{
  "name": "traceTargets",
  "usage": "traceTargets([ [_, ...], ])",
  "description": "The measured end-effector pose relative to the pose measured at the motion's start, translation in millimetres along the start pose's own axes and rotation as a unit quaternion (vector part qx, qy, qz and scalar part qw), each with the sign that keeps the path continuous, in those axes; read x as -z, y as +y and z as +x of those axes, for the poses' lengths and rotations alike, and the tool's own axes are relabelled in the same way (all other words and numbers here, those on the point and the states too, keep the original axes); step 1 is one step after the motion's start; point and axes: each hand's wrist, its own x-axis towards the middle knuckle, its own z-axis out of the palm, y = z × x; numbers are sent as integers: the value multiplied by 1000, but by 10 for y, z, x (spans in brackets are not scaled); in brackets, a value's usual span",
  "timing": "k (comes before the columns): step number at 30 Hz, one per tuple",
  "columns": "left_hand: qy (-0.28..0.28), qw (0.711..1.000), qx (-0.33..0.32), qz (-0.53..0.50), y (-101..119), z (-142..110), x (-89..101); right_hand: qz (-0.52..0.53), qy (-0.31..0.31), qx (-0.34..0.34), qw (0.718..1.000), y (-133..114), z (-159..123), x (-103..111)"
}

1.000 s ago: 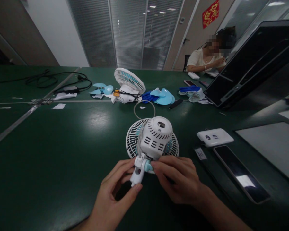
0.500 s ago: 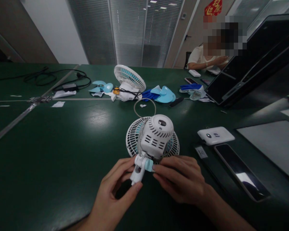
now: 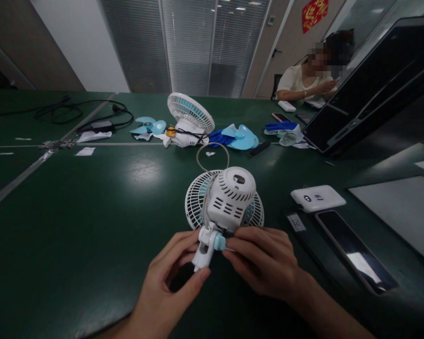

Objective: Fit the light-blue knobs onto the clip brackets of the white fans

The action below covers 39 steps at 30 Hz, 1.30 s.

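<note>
A small white fan [image 3: 229, 200] lies grille-down on the green table, its vented motor housing facing up. Below the housing juts a white clip bracket [image 3: 204, 252], with my left hand [image 3: 171, 278] closed on it between thumb and fingers. A light-blue knob [image 3: 219, 241] sits on the bracket's right side. The fingertips of my right hand [image 3: 263, 259] are pinched at this knob. The fan's white grille [image 3: 196, 200] shows at both sides of the housing, and its grey cable [image 3: 228, 153] loops out behind.
A second fan [image 3: 191, 113], light-blue fan blades [image 3: 245, 136] and blue gloves [image 3: 281, 127] lie farther back. To the right are a white device [image 3: 318, 197], a phone [image 3: 355, 249] and a large black monitor [image 3: 381, 89]. Black cables [image 3: 61, 110] lie at back left. A person [image 3: 304, 84] sits across the table.
The fingers of my right hand have shifted slightly around the blue knob, which has turned a little. My left hand keeps its hold on the bracket. The camera view has tilted slightly.
</note>
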Motion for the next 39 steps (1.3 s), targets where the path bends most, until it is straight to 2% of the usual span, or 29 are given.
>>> traceTargets([
  [5, 6, 1000, 0, -4, 28, 5, -10, 5, -11, 51, 999, 66, -20, 21],
  [12, -2, 1000, 4, 16, 14, -1, -4, 10, 22, -48, 999, -50, -9, -101],
  [16, -3, 1000, -2, 19, 23, 11, -10, 10, 23, -67, 997, -91, 7, -113],
  [18, -2, 1000, -2, 16, 22, 11, -14, 0, 22, -48, 999, -61, 15, -71],
  [22, 3, 1000, 2, 11, 10, 7, -9, -6, -9, 40, 999, 50, 33, 31],
  [24, 4, 1000, -2, 7, 0, 8, -4, -5, -17, 48, 999, 82, 37, 44],
  [30, 12, 1000, -9, 2, -18, 17, -16, -16, 20, -20, 999, -23, 26, -76],
  [34, 27, 1000, -13, 4, -13, 13, -36, -5, 15, -48, 999, -82, 39, -90],
  [39, 48, 999, -2, -6, -5, 10, -58, -16, -13, 45, 999, 13, 34, 7],
])
